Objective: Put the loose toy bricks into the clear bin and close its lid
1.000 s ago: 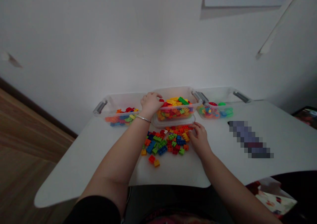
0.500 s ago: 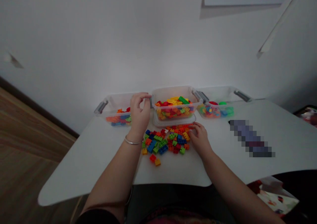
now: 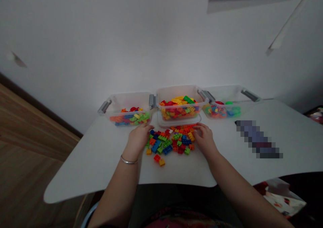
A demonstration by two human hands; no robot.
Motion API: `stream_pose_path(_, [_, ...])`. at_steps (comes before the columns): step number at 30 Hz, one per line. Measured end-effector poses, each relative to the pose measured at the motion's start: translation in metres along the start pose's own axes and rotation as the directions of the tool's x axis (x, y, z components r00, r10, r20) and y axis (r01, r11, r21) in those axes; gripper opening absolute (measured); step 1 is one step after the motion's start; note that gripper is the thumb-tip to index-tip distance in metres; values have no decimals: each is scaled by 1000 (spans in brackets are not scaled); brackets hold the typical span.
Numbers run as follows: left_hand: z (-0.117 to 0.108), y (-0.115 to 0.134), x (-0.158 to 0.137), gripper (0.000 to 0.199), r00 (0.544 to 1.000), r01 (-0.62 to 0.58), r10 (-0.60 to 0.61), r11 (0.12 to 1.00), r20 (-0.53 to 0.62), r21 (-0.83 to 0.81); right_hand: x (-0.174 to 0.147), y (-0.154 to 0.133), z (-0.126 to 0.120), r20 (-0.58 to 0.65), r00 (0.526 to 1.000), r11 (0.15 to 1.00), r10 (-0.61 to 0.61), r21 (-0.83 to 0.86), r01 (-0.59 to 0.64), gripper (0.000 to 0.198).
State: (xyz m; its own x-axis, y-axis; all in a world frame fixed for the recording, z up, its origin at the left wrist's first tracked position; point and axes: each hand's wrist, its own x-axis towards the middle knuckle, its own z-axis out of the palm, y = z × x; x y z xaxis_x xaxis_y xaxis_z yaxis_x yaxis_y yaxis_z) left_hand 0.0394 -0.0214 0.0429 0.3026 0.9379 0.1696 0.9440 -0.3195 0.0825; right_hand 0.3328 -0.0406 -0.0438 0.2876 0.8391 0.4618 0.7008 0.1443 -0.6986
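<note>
A loose heap of toy building bricks (image 3: 167, 149) in red, orange, green, blue and yellow lies between my hands. At its left edge is my left hand (image 3: 138, 139), wearing a silver bangle, its fingers reaching toward the bricks with nothing visible in them. On the opposite side my right hand (image 3: 204, 136) rests by the orange and yellow bricks, fingers curved and apart; it appears to hold nothing. Two bricks, a red one (image 3: 157, 158) and a yellow one (image 3: 162, 162), lie together in front of the heap.
Along the wall stand a left clear bin (image 3: 126, 102), a middle clear bin (image 3: 181, 90) raised on a lid (image 3: 166, 123), and a right clear bin (image 3: 223, 92), all holding bricks or coloured pieces. A pixelated dark object (image 3: 258, 140) lies on the white table (image 3: 83, 167) at right.
My left hand has come down and toward me, from beside the left bin to the heap's left edge. My right hand has stayed almost in place. The view has shifted slightly.
</note>
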Motion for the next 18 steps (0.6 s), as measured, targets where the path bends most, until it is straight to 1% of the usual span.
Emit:
stream_pose_path(5, [0,1,1,39,999,-51,51,998,15,37,1,-2,-1,11,1000,1000,-4,-12,4,27])
stream_pose_path(8, [2,3,2,40,997,-68,67,998,35,17,0,-4,-1,19,1000,1000,-7,-19,7,27])
stream_pose_path(11, [4,4,2,36,998,-56,56,998,29,-16,0,-5,-1,13,1000,1000,-13,-16,13,27])
stream_pose_path(15, [7,4,3,29,1000,6,-7,1000,-27,-26,-1,-4,0,14,1000,999,-26,-20,27,26])
stream_pose_path(18, [9,2,4,26,993,23,-32,997,-113,-73,0,-3,0,23,999,999,-23,-25,23,26])
